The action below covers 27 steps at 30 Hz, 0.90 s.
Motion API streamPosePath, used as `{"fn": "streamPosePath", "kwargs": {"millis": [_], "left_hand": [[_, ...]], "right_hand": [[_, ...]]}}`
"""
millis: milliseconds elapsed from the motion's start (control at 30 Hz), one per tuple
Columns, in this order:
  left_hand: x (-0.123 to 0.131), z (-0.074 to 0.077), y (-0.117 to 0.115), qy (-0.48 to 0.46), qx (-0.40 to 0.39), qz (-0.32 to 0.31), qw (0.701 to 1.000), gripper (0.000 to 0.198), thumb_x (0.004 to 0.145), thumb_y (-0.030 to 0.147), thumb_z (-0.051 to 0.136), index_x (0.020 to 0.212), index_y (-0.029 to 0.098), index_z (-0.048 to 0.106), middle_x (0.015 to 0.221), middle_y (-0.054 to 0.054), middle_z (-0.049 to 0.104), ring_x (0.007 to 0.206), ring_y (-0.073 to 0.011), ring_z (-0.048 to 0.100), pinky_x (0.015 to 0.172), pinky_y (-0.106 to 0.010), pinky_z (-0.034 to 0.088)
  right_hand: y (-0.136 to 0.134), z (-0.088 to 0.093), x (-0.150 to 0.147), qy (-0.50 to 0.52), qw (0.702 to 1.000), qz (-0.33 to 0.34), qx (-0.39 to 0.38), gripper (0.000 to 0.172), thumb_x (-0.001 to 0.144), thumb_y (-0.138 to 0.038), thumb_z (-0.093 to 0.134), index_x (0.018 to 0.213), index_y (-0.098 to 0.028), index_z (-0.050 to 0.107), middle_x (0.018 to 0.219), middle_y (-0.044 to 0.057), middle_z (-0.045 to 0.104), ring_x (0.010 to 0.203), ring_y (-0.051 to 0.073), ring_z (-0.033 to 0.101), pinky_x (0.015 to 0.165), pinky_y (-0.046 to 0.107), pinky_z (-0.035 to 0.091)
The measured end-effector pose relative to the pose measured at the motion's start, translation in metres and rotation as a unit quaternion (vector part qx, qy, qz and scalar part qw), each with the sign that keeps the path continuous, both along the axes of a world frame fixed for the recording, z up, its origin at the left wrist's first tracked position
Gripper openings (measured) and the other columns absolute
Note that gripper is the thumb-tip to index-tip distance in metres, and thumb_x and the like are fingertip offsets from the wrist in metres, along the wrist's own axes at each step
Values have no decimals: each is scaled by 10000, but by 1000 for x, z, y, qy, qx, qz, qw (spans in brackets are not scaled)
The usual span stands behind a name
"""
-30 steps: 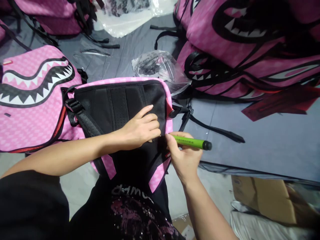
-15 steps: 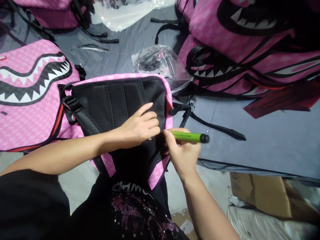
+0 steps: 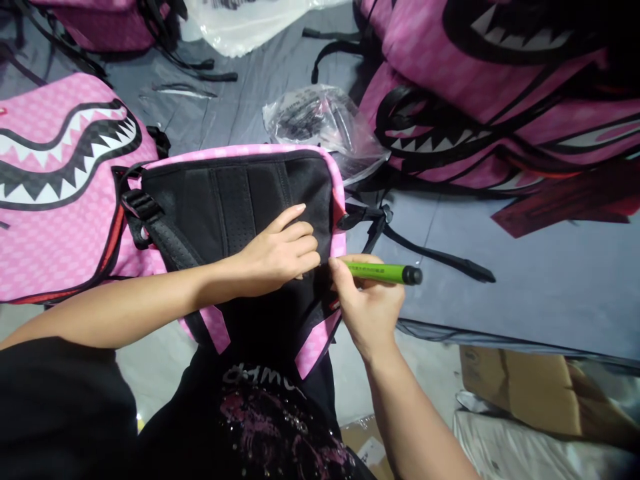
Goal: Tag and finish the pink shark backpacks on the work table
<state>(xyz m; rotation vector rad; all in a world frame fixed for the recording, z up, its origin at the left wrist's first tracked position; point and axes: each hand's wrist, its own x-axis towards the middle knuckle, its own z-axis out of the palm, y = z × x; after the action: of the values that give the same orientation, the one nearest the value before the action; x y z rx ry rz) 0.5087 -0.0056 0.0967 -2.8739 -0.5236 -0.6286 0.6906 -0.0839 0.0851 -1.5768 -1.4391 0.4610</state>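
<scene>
A pink checkered backpack [image 3: 230,193] lies with its black padded back panel up, its near edge against my body. My left hand [image 3: 285,250] is on the panel near the right side, little finger stretched out and the other fingers curled down on the black fabric; the thumb is mostly hidden. Just to its right, my right hand [image 3: 370,300] grips a green marker pen [image 3: 380,272], its black end pointing right. The pen's other end is hidden by my fingers at the backpack's pink edge.
Another pink backpack [image 3: 55,193] with a toothed mouth print lies at the left. More pink backpacks [image 3: 465,140] are piled at the upper right, with a red tag [image 3: 550,207]. A clear plastic bag [image 3: 320,120] lies behind. Cardboard [image 3: 520,387] is below the grey table cover [image 3: 540,280].
Both hands keep nearly the same pose on the backpack and marker pen. The right hand and pen sit very slightly further right; the view has shifted a little.
</scene>
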Motion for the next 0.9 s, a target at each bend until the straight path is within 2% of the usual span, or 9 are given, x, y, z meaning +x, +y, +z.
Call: {"fn": "streamPosePath", "kwargs": {"millis": [333, 433, 500, 567, 700, 800, 900], "left_hand": [[0, 1, -2, 22, 5, 10, 1000, 140, 934, 291, 550, 855, 183, 592, 933, -31, 663, 1028, -206, 545, 1174, -521, 271], [0, 9, 3, 43, 21, 3, 999, 176, 932, 331, 556, 852, 181, 601, 904, -37, 664, 975, -212, 564, 1104, -485, 330], [1, 19, 11, 85, 19, -15, 996, 202, 910, 369, 589, 843, 180, 612, 857, -45, 668, 896, -205, 584, 979, -427, 401], [4, 31, 21, 137, 8, -14, 990, 227, 851, 398, 661, 822, 176, 626, 802, -52, 678, 822, -199, 601, 862, -385, 413], [7, 56, 27, 214, -22, 40, 976, 239, 755, 389, 747, 769, 172, 647, 748, -47, 703, 762, -200, 642, 774, -356, 395], [1, 81, 1, 176, -36, 67, 981, 198, 790, 362, 705, 787, 170, 656, 752, -38, 706, 767, -201, 662, 743, -344, 408], [-13, 114, -46, 94, -45, 98, 990, 206, 879, 368, 590, 813, 184, 653, 731, -11, 688, 741, -184, 662, 747, -343, 438]], "right_hand": [[-1, -4, 0, 32, 999, 9, -6, 208, 864, -387, 677, 853, -180, 665, 682, 1, 652, 512, 131, 586, 495, 271, 486], [-1, -6, 2, 31, 999, 10, -9, 206, 858, -383, 687, 867, -178, 672, 722, 12, 668, 545, 137, 607, 515, 273, 496], [-4, -6, 4, 36, 999, -2, -4, 215, 852, -394, 694, 858, -179, 674, 733, 19, 676, 552, 144, 617, 532, 285, 512], [-10, -5, 6, 43, 999, -21, 25, 223, 852, -400, 696, 908, -184, 682, 789, 38, 702, 592, 164, 649, 588, 314, 551], [-29, 2, 1, 18, 995, 17, 98, 344, 925, -330, 616, 1253, -229, 602, 951, 59, 746, 745, 206, 716, 754, 389, 601], [-39, 13, -10, -56, 980, 75, 173, 373, 943, -274, 588, 1315, -269, 567, 1119, 62, 721, 970, 234, 701, 878, 417, 577], [-46, 38, -16, -129, 946, 142, 261, 453, 896, -218, 660, 1325, -319, 555, 1168, 37, 699, 1069, 240, 642, 930, 416, 530]]}}
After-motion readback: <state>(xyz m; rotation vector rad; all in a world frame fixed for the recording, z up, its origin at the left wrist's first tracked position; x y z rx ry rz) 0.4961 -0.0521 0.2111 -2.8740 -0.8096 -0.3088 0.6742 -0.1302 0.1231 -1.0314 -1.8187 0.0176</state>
